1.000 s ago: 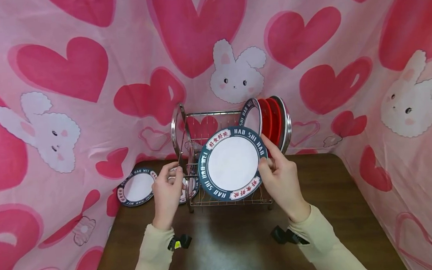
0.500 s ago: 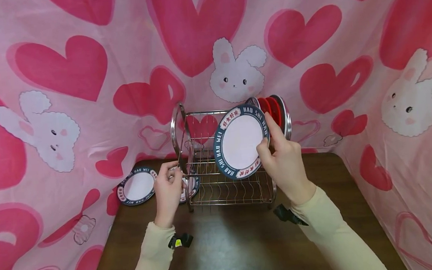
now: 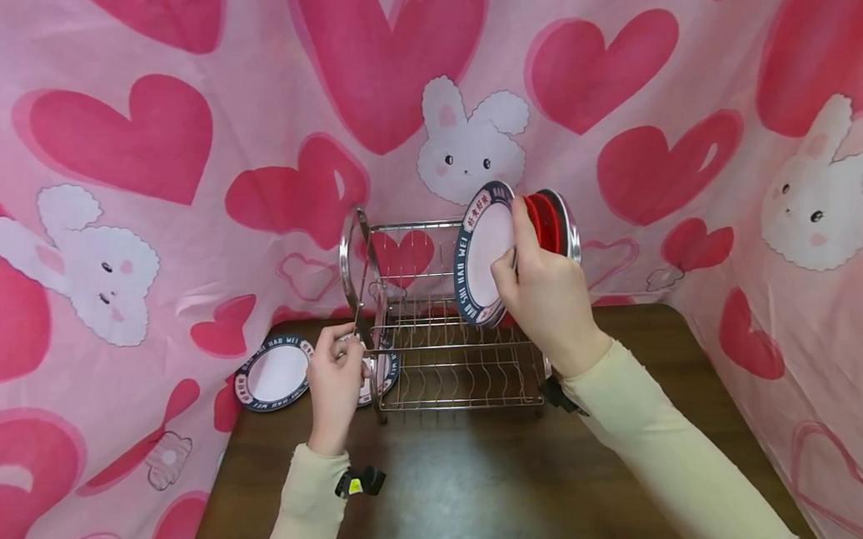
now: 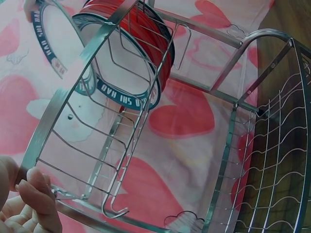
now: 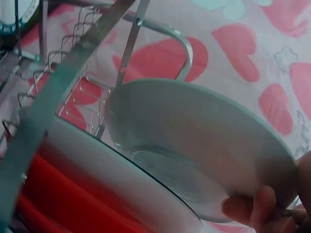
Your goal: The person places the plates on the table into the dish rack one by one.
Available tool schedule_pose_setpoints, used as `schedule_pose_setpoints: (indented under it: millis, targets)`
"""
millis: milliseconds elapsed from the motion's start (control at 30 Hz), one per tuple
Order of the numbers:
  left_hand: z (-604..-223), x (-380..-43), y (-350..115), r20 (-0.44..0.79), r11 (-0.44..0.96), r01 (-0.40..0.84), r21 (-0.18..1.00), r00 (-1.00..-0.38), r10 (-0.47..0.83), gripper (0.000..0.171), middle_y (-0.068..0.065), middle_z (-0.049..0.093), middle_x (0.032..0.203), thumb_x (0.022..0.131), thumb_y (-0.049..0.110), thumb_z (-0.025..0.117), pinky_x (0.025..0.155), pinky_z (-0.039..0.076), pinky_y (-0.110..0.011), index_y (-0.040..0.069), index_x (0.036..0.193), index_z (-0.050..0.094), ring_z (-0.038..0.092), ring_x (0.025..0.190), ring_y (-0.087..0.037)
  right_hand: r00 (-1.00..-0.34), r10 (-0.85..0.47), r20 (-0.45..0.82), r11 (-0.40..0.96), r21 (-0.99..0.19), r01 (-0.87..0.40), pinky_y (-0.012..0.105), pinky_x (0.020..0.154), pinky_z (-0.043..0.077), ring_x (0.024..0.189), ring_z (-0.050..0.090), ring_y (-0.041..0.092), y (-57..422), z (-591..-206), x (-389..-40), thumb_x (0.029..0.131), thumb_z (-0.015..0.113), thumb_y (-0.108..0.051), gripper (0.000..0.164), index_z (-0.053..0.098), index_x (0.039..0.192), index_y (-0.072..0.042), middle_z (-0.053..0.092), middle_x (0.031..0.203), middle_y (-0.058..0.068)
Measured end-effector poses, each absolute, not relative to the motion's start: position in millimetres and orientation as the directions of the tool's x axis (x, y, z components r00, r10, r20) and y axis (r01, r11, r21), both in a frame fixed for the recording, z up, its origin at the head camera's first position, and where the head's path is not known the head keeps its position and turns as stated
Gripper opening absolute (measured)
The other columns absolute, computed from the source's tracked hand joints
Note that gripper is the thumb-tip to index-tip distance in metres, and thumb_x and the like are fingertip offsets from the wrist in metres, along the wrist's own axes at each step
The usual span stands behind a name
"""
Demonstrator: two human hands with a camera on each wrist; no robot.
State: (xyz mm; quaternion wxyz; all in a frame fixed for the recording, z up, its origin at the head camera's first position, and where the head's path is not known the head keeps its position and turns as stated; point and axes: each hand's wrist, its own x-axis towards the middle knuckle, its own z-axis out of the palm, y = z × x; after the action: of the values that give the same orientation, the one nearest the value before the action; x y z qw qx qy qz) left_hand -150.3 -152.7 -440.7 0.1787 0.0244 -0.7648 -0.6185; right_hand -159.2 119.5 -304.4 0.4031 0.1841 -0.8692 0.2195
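Note:
My right hand (image 3: 554, 303) pinches the right edge of a white plate (image 3: 492, 257) with a dark blue lettered rim. That plate is tilted steeply above the upper tier of the metal dish rack (image 3: 437, 348). In the right wrist view the pale underside of the plate (image 5: 194, 131) shows, with fingertips (image 5: 265, 204) at its edge. My left hand (image 3: 337, 385) grips the rack's left frame bar. In the left wrist view a matching blue-rimmed plate (image 4: 121, 68) stands in the rack beside several red plates (image 4: 155, 34); the head view mostly hides it.
One blue-rimmed plate (image 3: 275, 376) lies flat on the wooden table (image 3: 447, 485) left of the rack. Another plate (image 3: 389, 368) is partly hidden behind my left hand. A silver-edged round item (image 3: 571, 235) stands at the rack's right end. Pink patterned cloth (image 3: 270, 105) surrounds the table.
My right hand has carried the plate up and to the right, toward the standing plates, and turned it more edge-on. My left hand has kept its hold on the rack.

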Motion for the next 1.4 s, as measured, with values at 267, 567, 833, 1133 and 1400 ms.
schedule_pose_setpoints:
  millis: [267,567,833,1133,1400]
  targets:
    - [-435.6,-148.5,-149.4,0.239,0.207,0.184,0.961,-0.929,-0.283,0.025,-0.02,0.071,0.084,0.102,0.001,0.056,0.043,0.037,-0.018,0.0,0.125,0.066,0.055,0.046,-0.006,-0.652,-0.209,0.729,0.884,-0.144,-0.444,0.036,0.036,0.041,0.037,0.042,0.023,108.1,-296.6,-174.5,0.094,0.051,-0.004,0.055,0.045,0.145,0.015,0.049,0.051,0.01]
    - [-417.1,-138.0,-145.1,0.232,0.214,0.179,0.96,-0.938,-0.257,0.027,-0.021,0.07,0.081,0.102,-0.002,0.054,0.045,0.043,-0.018,-0.01,0.127,0.061,0.053,0.047,-0.004,-0.758,-0.232,0.61,0.93,-0.087,-0.356,0.035,0.037,0.042,0.037,0.043,0.021,97.5,-300.9,-184.3,0.096,0.058,-0.012,0.06,0.043,0.148,0.014,0.048,0.049,0.006]
    - [-440.8,-150.2,-152.2,0.235,0.202,0.185,0.962,-0.936,-0.261,0.026,-0.013,0.07,0.079,0.103,0.003,0.058,0.045,0.046,-0.021,0.001,0.127,0.066,0.059,0.049,-0.018,-0.778,-0.262,0.571,0.935,-0.05,-0.352,0.036,0.038,0.045,0.038,0.048,0.022,88.4,-307.1,-188.4,0.096,0.058,-0.012,0.058,0.044,0.146,0.015,0.05,0.049,0.007]
    - [-439.2,-150.1,-151.8,0.269,0.201,0.221,0.954,-0.929,-0.255,0.025,-0.013,0.069,0.076,0.1,-0.001,0.056,0.043,0.044,-0.021,0.0,0.122,0.066,0.058,0.046,-0.015,-0.803,-0.257,0.538,0.941,-0.05,-0.334,0.037,0.04,0.047,0.039,0.051,0.024,84.6,-314.3,-191.5,0.097,0.061,-0.014,0.061,0.043,0.148,0.014,0.051,0.05,0.007]
    - [-439.6,-150.2,-152.3,0.263,0.208,0.213,0.955,-0.93,-0.256,0.026,-0.015,0.069,0.076,0.1,0.0,0.056,0.043,0.044,-0.021,0.001,0.124,0.067,0.057,0.046,-0.01,-0.822,-0.245,0.514,0.944,-0.067,-0.323,0.034,0.041,0.048,0.04,0.052,0.023,80.4,-317.9,-193.5,0.099,0.062,-0.013,0.061,0.041,0.15,0.013,0.052,0.052,0.007]
